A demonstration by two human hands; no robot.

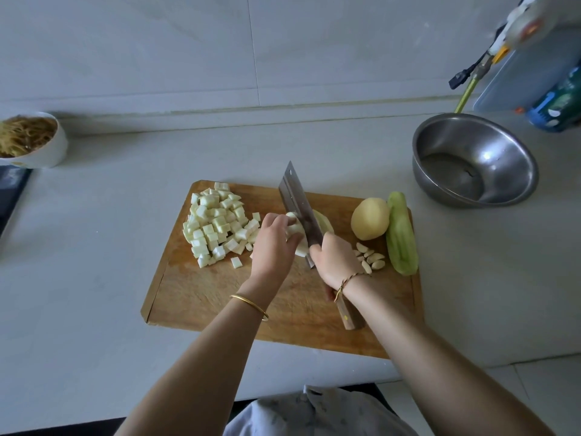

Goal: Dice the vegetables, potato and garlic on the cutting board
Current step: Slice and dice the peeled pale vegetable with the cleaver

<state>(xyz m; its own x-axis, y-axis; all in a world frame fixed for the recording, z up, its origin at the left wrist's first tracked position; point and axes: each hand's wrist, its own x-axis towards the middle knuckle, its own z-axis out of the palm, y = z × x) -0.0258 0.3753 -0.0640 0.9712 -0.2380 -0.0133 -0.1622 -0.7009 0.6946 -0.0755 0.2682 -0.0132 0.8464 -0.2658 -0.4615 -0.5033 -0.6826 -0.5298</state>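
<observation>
A wooden cutting board lies on the counter. A heap of pale diced vegetable cubes sits at its left back. My left hand holds a pale peeled vegetable piece down with curled fingers. My right hand grips the wooden handle of a cleaver, whose blade stands in that piece. A peeled potato, a peeled green cucumber-like vegetable and several garlic cloves lie at the board's right.
A steel bowl stands at the right back. A white bowl of shredded food sits at the far left. A clear lidded box and a blue packet are at the right corner. The counter edge runs near my body.
</observation>
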